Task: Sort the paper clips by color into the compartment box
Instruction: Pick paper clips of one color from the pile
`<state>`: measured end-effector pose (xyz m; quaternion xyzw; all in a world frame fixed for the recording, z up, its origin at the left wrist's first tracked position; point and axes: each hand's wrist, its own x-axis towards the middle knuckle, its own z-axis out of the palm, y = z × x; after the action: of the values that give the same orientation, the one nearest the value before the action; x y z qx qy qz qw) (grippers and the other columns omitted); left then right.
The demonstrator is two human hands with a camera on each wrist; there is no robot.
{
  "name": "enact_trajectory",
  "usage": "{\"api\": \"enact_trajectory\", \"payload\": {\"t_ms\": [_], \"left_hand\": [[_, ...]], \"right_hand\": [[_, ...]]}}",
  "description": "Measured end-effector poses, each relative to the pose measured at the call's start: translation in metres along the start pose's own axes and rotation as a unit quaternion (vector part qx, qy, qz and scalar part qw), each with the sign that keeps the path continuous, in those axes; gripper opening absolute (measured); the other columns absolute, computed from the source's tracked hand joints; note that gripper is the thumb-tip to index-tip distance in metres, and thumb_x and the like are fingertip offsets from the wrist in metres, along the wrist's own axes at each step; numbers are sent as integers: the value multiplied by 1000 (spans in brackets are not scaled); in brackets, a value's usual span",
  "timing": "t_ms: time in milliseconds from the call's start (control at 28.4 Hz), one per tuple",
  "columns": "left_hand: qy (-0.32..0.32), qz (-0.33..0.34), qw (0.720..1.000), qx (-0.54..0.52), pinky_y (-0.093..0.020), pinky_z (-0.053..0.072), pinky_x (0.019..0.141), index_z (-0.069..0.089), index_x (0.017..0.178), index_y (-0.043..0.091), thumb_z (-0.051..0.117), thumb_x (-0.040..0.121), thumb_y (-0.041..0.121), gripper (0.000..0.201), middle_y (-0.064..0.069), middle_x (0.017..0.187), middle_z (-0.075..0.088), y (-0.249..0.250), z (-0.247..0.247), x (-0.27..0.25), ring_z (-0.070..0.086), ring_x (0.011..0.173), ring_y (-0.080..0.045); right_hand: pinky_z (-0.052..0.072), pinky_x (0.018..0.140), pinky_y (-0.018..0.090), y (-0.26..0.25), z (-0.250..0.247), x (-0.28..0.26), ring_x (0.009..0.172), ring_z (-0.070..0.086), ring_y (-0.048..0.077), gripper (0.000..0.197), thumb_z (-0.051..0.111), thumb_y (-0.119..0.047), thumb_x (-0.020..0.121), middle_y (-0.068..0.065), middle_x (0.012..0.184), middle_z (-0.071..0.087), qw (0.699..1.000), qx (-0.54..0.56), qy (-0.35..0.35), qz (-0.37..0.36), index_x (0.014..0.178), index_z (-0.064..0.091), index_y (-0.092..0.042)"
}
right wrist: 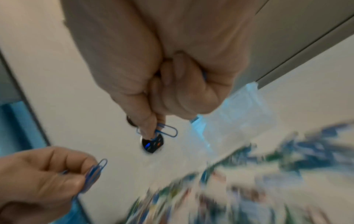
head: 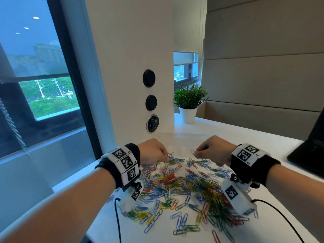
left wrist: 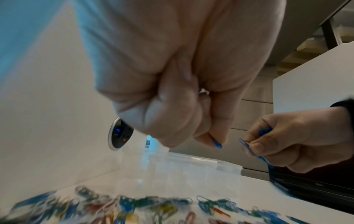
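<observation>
Compartment box (left wrist: 191, 168) clear, barely discernible at 12 o'clock behind clip pile (head: 184, 186); pile uncountable, blurred in wrist views. 2 hands: left hand (head: 154, 151) pinched blue clips (right wrist: 95, 171), right hand (head: 213, 149) pinched blue clip (right wrist: 166, 130). Held counts unclear.

white table (head: 206, 130), tall window (head: 40, 76)

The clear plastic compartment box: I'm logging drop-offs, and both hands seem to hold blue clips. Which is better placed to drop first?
Roughly even, perhaps the right hand: its blue paper clips hang pinched at the fingertips, near the clear plastic compartment box. The left hand also pinches blue clips.
</observation>
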<state>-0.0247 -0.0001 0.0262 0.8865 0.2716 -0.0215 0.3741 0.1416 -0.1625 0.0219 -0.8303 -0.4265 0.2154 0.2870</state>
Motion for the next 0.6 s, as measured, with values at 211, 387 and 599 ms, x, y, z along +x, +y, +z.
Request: {"api": "enact_trajectory", "payload": {"t_ms": [211,387,599], "left_hand": [[18,3,1000,2,-17,28,39,63,84,4,63,93,15,14,-7,54,36,34,-5,64,27,40,-18],[43,31,999,4,-17,29,36,68,97,-6,62,94,15,22,-7,55,45,68,16,119,32,36,-15],[40,53,998,17,-11,30,33,71,103,-6,65,91,15,25,-8,66,58,90,43,159,40,45,-7]], "right_hand": [[27,38,19,24,-43,39,28,27,13,15,68,-17,90,-8,30,35,991,29,105,77,90,75,-4],[26,29,14,46,-57,67,25,36,3,15,70,-15,88,-12,30,39,984,18,133,117,93,76,-2],[24,28,14,66,-54,85,33,30,6,13,70,-12,87,-12,28,36,981,39,124,144,91,75,0]]}}
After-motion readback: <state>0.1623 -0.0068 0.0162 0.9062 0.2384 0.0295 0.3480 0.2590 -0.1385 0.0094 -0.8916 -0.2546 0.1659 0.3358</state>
